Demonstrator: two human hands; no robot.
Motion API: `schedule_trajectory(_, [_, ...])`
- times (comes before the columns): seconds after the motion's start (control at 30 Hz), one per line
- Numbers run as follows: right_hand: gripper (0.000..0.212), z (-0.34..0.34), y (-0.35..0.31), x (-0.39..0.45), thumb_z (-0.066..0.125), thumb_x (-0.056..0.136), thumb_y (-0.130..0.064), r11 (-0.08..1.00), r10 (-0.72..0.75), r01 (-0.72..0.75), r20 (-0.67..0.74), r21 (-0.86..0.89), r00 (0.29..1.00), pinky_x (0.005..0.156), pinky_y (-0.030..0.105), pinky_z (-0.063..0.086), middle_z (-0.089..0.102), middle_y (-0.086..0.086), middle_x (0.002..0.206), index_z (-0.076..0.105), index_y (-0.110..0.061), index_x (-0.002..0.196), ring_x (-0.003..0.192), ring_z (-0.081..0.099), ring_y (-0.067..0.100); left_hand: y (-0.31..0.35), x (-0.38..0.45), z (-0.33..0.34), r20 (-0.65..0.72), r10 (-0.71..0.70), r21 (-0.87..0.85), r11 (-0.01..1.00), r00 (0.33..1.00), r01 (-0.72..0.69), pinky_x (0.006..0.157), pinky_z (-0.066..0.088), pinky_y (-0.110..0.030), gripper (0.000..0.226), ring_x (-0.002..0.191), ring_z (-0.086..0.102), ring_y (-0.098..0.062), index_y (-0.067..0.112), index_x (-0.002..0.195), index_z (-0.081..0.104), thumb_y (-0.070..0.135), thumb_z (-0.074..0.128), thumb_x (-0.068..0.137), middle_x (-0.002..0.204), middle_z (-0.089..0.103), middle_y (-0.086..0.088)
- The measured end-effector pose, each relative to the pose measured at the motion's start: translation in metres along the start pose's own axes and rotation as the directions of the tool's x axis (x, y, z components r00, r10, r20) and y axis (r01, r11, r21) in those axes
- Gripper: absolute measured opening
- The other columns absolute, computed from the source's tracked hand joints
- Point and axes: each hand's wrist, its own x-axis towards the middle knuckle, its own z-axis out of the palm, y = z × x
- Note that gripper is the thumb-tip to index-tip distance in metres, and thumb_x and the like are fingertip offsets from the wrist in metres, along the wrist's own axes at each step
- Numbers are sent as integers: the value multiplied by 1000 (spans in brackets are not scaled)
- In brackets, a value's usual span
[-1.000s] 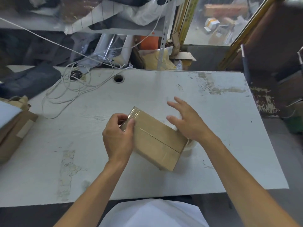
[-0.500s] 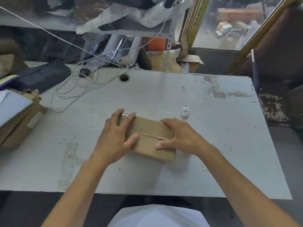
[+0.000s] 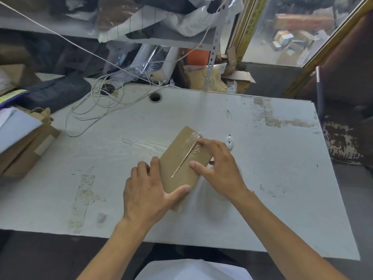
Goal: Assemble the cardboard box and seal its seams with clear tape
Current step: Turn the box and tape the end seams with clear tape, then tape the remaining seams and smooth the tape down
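Note:
A small brown cardboard box (image 3: 177, 158) lies flat on the white table (image 3: 262, 178), its long seam running diagonally away from me. Clear tape (image 3: 194, 143) glints along the far part of that seam. My left hand (image 3: 149, 190) grips the box's near left corner, thumb across the near end. On the box's right half my right hand (image 3: 220, 166) presses down, fingers spread along the taped seam. The tape roll is not visible.
A small white object (image 3: 229, 142) lies just right of the box. Tangled white cable (image 3: 96, 106) and a round hole (image 3: 155, 97) sit at the back left. Stacked cardboard (image 3: 22, 150) overhangs the left edge. Clutter fills the shelves behind.
The box has turned so its seam now points away from me. My left hand shifted to the near corner; my right hand moved onto the taped seam.

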Motion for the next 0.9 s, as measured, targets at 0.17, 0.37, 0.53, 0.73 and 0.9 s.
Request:
schedule_trajectory(0.17, [65,7,-3,-14,79,78,-38,989,6,0,-36,149,999,95,32,53,40,-12,141,46,-47,134,128,41,-6,-5,12,0,250,140,-534,845,958,16,98,40,-26,107,127,42,-6,44,154,8,67,71,71,141,39,12])
schedule_trajectory(0.37, [79,17,-9,-38,76,83,-35,938,134,-140,41,317,990,94,32,54,51,-16,136,29,-56,143,121,55,1,4,8,9,170,110,-708,705,979,44,103,38,-23,100,133,39,-1,49,154,5,53,73,81,150,34,20])
schedule_trajectory(0.53, [56,28,-14,-53,64,94,-26,892,188,-176,11,416,982,92,25,55,59,-16,130,40,-40,143,116,60,0,10,10,13,144,110,-686,727,983,19,111,34,-28,98,141,32,-6,45,155,-3,57,65,85,158,27,12])
schedule_trajectory(0.73, [60,32,-17,-55,59,96,-36,910,172,-182,60,372,983,93,24,52,53,-26,133,29,-55,145,120,53,-6,-2,18,12,154,107,-685,728,982,28,109,38,-30,97,138,36,-8,43,156,-3,52,66,87,158,30,10])
schedule_trajectory(0.9, [62,35,-22,-53,58,96,-37,975,58,-87,143,204,988,104,33,47,40,-23,144,26,-57,145,132,40,-4,-10,24,8,133,127,-692,722,983,1,117,32,-35,92,144,30,-9,40,156,2,44,66,90,161,26,8])
